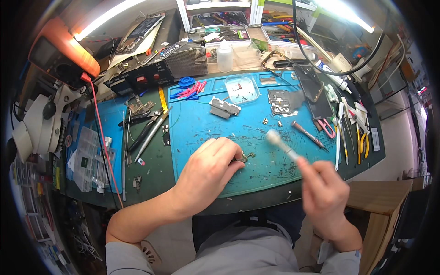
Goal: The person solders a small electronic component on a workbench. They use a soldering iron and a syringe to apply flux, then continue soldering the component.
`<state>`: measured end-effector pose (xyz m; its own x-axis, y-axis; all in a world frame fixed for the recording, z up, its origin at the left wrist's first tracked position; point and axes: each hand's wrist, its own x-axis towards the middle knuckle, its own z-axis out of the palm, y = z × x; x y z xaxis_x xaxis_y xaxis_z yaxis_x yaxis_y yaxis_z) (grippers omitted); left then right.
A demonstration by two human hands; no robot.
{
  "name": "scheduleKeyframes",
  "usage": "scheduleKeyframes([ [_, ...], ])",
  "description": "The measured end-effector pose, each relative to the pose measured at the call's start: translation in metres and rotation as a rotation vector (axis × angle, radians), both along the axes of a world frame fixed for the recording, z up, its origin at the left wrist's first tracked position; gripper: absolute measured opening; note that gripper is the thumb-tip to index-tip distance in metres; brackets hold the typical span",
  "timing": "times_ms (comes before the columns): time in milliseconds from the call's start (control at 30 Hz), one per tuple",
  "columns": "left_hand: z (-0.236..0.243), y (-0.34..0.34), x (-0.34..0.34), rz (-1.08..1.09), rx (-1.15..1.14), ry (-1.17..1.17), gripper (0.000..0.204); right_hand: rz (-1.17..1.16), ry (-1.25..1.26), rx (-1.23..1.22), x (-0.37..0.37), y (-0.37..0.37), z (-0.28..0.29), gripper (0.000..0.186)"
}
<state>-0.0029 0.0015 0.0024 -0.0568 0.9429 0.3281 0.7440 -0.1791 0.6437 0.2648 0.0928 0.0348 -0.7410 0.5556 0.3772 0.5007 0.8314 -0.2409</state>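
My left hand (211, 167) is closed on a small metal electronic part (248, 156) with a short tail, pressed low over the blue mat (197, 123); my fingers hide much of it. My right hand (323, 188), to the right of it, grips a pale-handled brush whose soft light head (274, 138) is slightly blurred and raised toward the middle of the mat. Just beyond lie two tiny metal pieces (265, 121), a thin screwdriver (305, 130), a dark metal module (224, 108) and a phone housing piece (279, 101).
A clear box (243, 82) of small parts, pink and blue clips (192, 90), a white bottle (224, 59), tweezers and pliers (365, 145) surround the mat. An orange multimeter (63, 48) and a compartment box (86, 156) stand left. Dark phone panels (318, 110) lie right.
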Motion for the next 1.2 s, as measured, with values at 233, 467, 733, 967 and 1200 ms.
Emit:
scheduleKeyframes([
  [233, 0.0, -0.002, 0.0, 0.002, 0.002, 0.003, 0.025, -0.08, -0.009, -0.034, -0.002, -0.002, 0.005, 0.049],
  [467, 0.0, 0.0, 0.0, -0.004, 0.008, -0.01, 0.025, -0.113, 0.035, 0.07, 0.003, 0.008, 0.003, 0.047],
  [733, 0.001, 0.0, 0.001, -0.017, -0.002, -0.037, 0.025, -0.281, 0.16, 0.075, 0.039, 0.035, -0.019, 0.047],
  [967, 0.002, 0.001, 0.0, -0.019, -0.01, -0.036, 0.026, -0.425, 0.137, 0.094, 0.064, 0.059, -0.029, 0.05],
  [1200, 0.003, 0.001, 0.0, -0.01, -0.024, -0.026, 0.025, -0.585, 0.059, 0.093, 0.086, 0.1, -0.044, 0.046],
])
